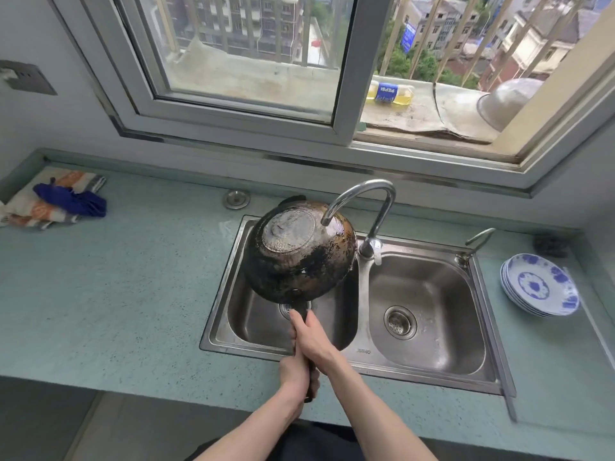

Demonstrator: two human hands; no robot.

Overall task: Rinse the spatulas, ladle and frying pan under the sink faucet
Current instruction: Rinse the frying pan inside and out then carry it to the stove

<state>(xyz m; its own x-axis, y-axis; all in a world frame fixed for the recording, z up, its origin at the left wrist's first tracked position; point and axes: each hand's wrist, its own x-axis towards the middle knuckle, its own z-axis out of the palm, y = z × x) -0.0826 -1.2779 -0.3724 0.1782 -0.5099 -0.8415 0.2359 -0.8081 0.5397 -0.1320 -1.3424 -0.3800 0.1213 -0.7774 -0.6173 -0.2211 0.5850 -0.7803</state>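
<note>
Over the left basin, both hands grip the frying pan (299,254) upside-down, handle toward the person.

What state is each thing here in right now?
frying pan: upside down over the left basin, under the spout
faucet: flow cannot be seen
left hand: grips the pan handle
right hand: grips the pan handle
plates: stacked on the counter
window: right side open

The frying pan (299,252) is black with brown scorch patches. At three o'clock, stacked plates (540,285) are white with blue flowers. At nine o'clock, an orange-and-white striped towel (40,207) bears a blue cloth (75,200). The countertop (116,294) is speckled pale green.
</note>
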